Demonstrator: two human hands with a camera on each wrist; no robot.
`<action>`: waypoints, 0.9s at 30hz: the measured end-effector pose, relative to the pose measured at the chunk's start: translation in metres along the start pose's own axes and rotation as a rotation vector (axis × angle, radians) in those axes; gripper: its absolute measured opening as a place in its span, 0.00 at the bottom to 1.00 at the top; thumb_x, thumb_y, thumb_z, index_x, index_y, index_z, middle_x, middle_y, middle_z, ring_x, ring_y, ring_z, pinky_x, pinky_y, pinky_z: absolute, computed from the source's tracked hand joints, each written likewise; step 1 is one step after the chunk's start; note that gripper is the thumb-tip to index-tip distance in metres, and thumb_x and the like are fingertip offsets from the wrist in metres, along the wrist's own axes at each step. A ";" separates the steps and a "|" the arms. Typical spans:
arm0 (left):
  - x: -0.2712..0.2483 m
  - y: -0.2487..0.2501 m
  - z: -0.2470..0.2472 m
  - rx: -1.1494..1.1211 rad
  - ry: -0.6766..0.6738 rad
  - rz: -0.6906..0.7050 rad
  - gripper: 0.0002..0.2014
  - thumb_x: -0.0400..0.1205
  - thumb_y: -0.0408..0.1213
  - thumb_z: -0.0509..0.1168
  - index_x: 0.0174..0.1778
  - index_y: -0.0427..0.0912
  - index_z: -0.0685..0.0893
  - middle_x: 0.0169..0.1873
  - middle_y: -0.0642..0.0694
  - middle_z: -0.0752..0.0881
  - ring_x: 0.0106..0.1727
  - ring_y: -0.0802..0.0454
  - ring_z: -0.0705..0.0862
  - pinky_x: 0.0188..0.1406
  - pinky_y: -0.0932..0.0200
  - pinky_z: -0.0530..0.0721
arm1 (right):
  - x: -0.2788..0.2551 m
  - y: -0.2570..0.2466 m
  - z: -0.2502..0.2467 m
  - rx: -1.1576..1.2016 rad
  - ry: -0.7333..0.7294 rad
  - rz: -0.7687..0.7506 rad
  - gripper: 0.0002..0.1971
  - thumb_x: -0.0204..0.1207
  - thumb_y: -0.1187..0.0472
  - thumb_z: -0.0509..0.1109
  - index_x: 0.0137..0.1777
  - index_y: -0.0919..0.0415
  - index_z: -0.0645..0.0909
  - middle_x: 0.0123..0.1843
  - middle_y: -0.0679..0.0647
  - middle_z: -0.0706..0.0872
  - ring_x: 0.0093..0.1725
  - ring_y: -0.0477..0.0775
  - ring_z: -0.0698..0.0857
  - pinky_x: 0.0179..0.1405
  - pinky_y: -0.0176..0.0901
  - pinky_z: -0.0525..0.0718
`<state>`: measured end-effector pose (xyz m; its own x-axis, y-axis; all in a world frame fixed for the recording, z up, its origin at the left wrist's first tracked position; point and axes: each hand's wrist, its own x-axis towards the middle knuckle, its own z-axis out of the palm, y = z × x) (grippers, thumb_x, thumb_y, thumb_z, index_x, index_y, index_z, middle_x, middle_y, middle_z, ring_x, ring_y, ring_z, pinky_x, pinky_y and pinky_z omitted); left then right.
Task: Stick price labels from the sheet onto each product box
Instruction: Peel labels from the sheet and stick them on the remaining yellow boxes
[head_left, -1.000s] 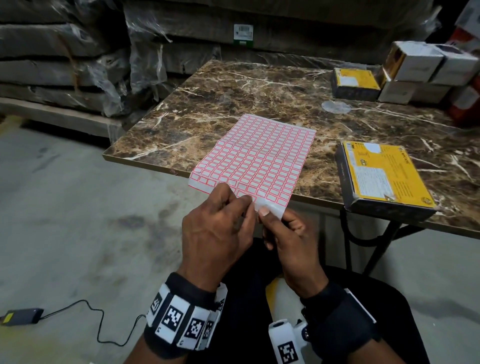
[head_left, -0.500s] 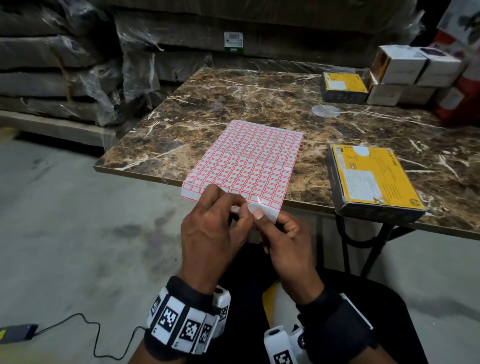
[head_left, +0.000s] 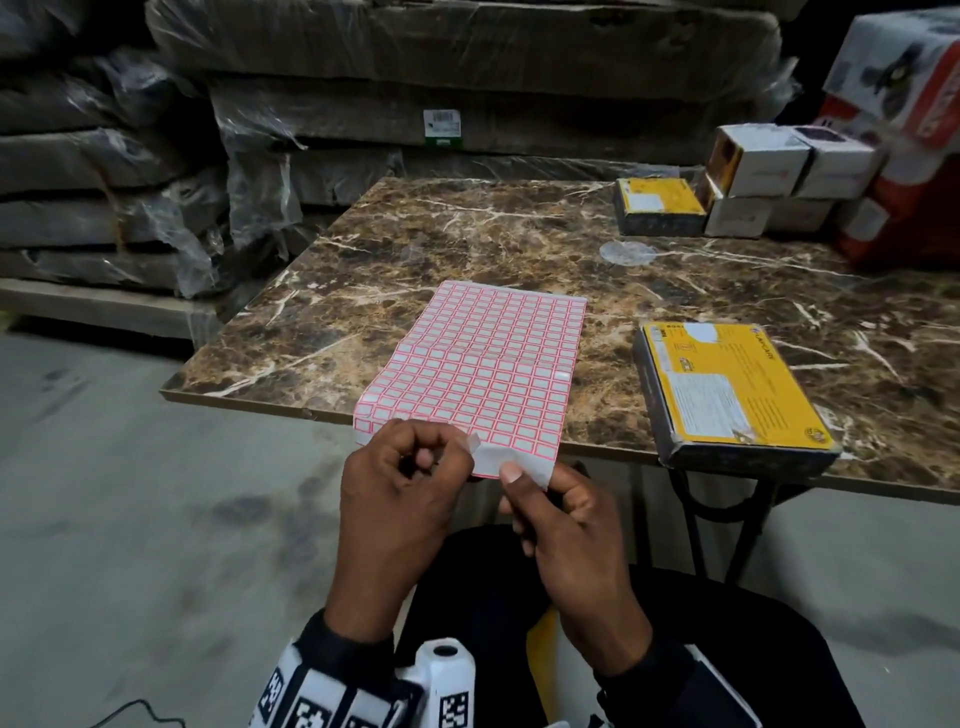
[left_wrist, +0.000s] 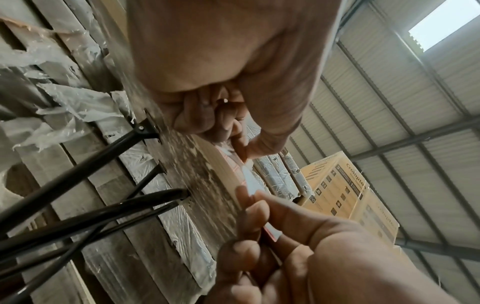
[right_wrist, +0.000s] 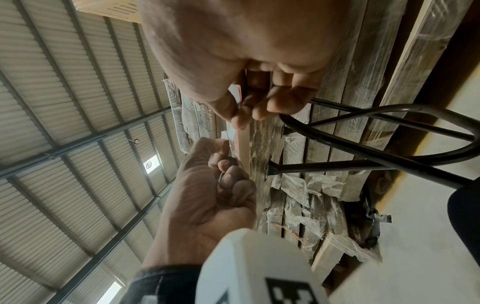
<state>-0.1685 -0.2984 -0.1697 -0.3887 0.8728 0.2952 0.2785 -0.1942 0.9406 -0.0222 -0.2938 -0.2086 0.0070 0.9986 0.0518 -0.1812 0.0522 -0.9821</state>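
On the far left, plastic-wrapped cartons (head_left: 156, 218) stack against the wall beside the marble-patterned table (head_left: 415, 249). Over the table's near edge the left hand (head_left: 400, 499) has its fingers curled, thumb and forefinger pinching a small peeled label (head_left: 474, 442) just off the sheet. The label sheet (head_left: 483, 364) — a red-bordered grid — lies flat on the table with its near end hanging past the edge. The right hand (head_left: 566, 530) pinches that overhanging corner, thumb on top and fingers curled beneath.

To the right of the sheet, near the table edge, lies a flat yellow box (head_left: 727, 389); a smaller yellow box (head_left: 657, 202) and a cluster of white boxes (head_left: 769, 176) sit at the far right corner.

The wrist views look up from below — they show what the head view cannot: the table's underside and its black metal legs (left_wrist: 78, 168), the right hand's fingers (right_wrist: 275, 102) under the sheet, and a corrugated roof (right_wrist: 64, 123) overhead. The boxes on the tabletop are hidden there.
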 end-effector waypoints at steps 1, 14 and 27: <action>0.000 0.000 0.000 -0.023 -0.005 -0.018 0.08 0.80 0.29 0.76 0.36 0.43 0.91 0.27 0.51 0.84 0.30 0.58 0.79 0.35 0.63 0.80 | 0.001 -0.002 0.000 0.000 -0.002 -0.001 0.07 0.83 0.52 0.76 0.52 0.40 0.96 0.32 0.47 0.89 0.32 0.41 0.82 0.35 0.38 0.79; 0.004 0.012 0.005 -0.082 0.062 -0.144 0.08 0.78 0.29 0.75 0.33 0.42 0.92 0.33 0.33 0.85 0.25 0.57 0.71 0.29 0.61 0.71 | 0.009 -0.009 0.001 -0.023 -0.003 0.057 0.08 0.86 0.54 0.77 0.47 0.52 0.96 0.31 0.49 0.87 0.30 0.45 0.78 0.30 0.36 0.76; -0.002 0.015 0.001 -0.387 0.107 -0.335 0.09 0.85 0.31 0.71 0.38 0.37 0.87 0.19 0.50 0.62 0.20 0.55 0.55 0.21 0.66 0.55 | 0.006 -0.019 0.002 0.014 0.044 0.115 0.10 0.86 0.52 0.76 0.46 0.52 0.96 0.31 0.49 0.88 0.28 0.45 0.79 0.26 0.36 0.76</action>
<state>-0.1628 -0.3025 -0.1561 -0.4940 0.8687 -0.0365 -0.2137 -0.0806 0.9736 -0.0211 -0.2886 -0.1896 0.0279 0.9972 -0.0696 -0.1972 -0.0628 -0.9783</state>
